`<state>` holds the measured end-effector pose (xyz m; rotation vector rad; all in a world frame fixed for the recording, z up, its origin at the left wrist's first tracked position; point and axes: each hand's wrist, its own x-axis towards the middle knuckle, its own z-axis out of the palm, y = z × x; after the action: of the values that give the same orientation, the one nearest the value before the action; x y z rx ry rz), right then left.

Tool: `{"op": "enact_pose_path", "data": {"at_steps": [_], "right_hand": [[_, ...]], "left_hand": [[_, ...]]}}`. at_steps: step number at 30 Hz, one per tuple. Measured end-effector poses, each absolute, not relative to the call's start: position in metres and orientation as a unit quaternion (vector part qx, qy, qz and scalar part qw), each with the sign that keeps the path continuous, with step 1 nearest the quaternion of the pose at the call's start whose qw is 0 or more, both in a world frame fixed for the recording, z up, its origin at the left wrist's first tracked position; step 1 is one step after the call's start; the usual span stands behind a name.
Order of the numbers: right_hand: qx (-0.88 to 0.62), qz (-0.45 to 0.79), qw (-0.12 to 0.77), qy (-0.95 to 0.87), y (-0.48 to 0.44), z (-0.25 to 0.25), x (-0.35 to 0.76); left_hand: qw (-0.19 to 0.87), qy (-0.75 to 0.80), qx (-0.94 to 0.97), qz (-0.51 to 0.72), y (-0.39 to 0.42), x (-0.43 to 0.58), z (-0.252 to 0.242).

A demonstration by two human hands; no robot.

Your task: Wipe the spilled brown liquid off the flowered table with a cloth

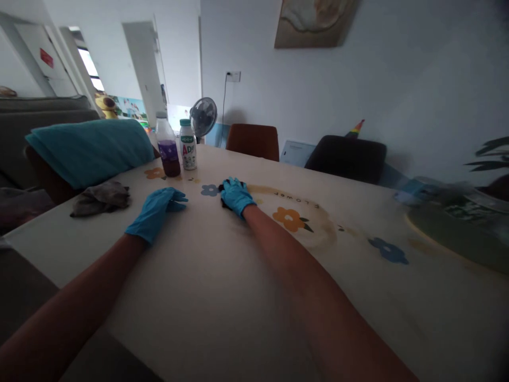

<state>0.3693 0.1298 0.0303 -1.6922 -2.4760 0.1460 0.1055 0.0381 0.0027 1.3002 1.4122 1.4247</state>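
Both of my hands wear blue gloves. My right hand (236,196) presses a dark cloth (226,206) onto the white, flower-printed table (207,265); most of the cloth is hidden under the palm. Nearer the left side, my left hand (157,212) hovers at or just on the tabletop, fingers stretched out and holding nothing. A crumpled grey rag (101,199) lies to its left. Beyond the hands stand a bottle of purple-labelled dark drink (168,154) and a white bottle with a green cap (188,148), side by side and upright.
A chair draped with a turquoise towel (95,148) stands at the left edge. Along the far side are a brown chair (253,140) and a black chair (348,159). A small fan (204,116) is behind the bottles. At right is a round green mat (449,239) with clear containers.
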Motion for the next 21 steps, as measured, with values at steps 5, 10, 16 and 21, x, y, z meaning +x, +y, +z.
{"op": "enact_pose_path", "data": {"at_steps": [5, 10, 16, 21], "right_hand": [[-0.641, 0.055, 0.045, -0.765, 0.144, 0.032, 0.436], [-0.698, 0.055, 0.027, -0.713, 0.153, 0.029, 0.494], [-0.742, 0.044, 0.020, -0.669, 0.151, 0.022, 0.561], [-0.759, 0.028, 0.019, -0.651, 0.132, 0.015, 0.613]], "left_hand": [[0.361, 0.556, 0.507, 0.552, 0.037, 0.106, 0.002], [0.366, 0.557, 0.501, 0.552, 0.037, 0.105, 0.002], [0.371, 0.547, 0.498, 0.561, 0.037, 0.104, 0.001], [0.373, 0.547, 0.505, 0.555, 0.037, 0.105, 0.003]]}}
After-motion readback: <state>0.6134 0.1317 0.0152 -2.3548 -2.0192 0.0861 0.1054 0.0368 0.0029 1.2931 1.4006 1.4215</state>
